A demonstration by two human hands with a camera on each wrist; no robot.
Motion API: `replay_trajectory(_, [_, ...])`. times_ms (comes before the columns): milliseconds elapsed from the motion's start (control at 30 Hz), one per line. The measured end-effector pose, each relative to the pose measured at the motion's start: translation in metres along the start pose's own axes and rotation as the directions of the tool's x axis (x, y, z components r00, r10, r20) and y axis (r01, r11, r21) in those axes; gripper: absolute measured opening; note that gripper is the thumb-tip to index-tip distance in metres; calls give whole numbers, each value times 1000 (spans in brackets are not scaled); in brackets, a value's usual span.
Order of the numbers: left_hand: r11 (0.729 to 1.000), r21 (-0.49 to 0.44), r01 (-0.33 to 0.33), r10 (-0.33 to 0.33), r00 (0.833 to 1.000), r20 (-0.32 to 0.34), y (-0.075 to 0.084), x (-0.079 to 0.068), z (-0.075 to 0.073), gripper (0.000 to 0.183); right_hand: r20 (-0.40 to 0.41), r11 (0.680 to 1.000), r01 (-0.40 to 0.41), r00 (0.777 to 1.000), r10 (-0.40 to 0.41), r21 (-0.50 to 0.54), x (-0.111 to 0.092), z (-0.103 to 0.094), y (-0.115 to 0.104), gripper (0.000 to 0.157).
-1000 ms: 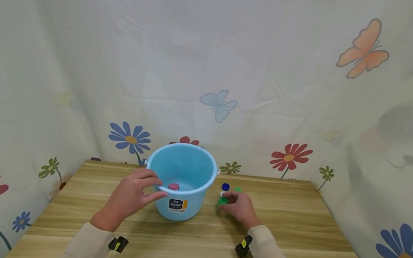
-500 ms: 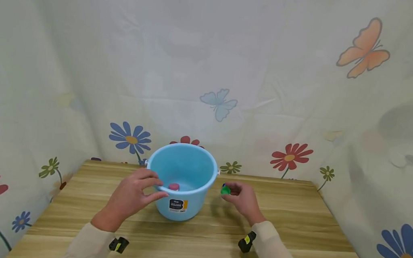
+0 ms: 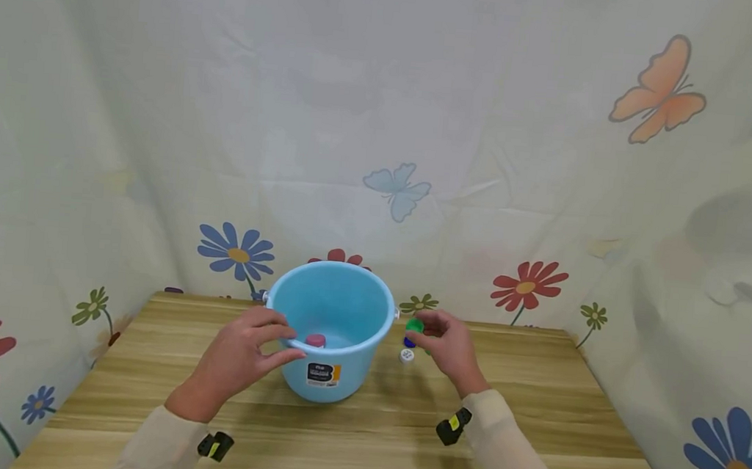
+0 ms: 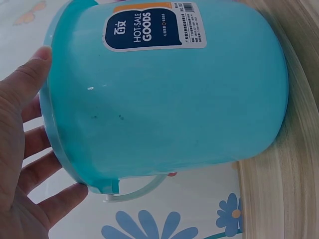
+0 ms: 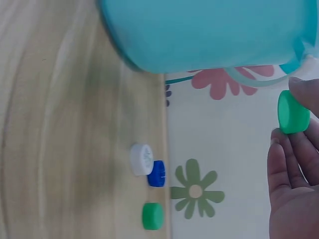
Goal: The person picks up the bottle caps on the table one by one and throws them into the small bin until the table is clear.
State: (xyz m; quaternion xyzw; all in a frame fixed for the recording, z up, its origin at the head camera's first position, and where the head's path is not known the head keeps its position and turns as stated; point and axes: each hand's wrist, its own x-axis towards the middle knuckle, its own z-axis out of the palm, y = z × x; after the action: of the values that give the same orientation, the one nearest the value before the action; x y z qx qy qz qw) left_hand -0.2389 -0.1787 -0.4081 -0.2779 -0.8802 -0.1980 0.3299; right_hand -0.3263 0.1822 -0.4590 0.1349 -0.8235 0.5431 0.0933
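Note:
My left hand (image 3: 240,360) grips the near left rim of a light blue bucket (image 3: 360,372), thumb outside and fingers over the edge. Inside the bucket lies a pink bottle cap (image 3: 316,341). To the bucket's right, my right hand (image 3: 452,349) pinches a green bottle cap (image 5: 293,112) between thumb and fingers, raised above the tabletop. Below it on the table are a white bottle cap (image 5: 142,159), a blue bottle cap (image 5: 157,174) and a second green bottle cap (image 5: 152,216), mostly covered by the right hand in the head view.
The bucket stands upright on a wood-grain table (image 3: 332,452). A curtain (image 3: 488,162) printed with flowers and butterflies hangs behind the table's far edge and along both sides. The bucket's pale handle (image 4: 139,191) hangs down at its far side.
My right hand has picked the green bottle cap up from the table and raised it, moving slightly away from me. The left hand and the bucket have stayed put.

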Motion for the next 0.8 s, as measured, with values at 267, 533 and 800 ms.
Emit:
replay_trajectory(267, [1000,9,16,-16,1000,12,-1,0,1,34,-25,999,28,999,-27,29,8,-9,-12,44])
replay_trajectory(533, [1000,15,26,-26,1000,17,-2,1,1,35,3,1000,7,1000,-7,25,8,-13,-42,44])
replay_trajectory(800, [1000,7,28,-28,999,20,-2,1,1,34,-15,998,58,998,-58,30,19,-9,-39,46])
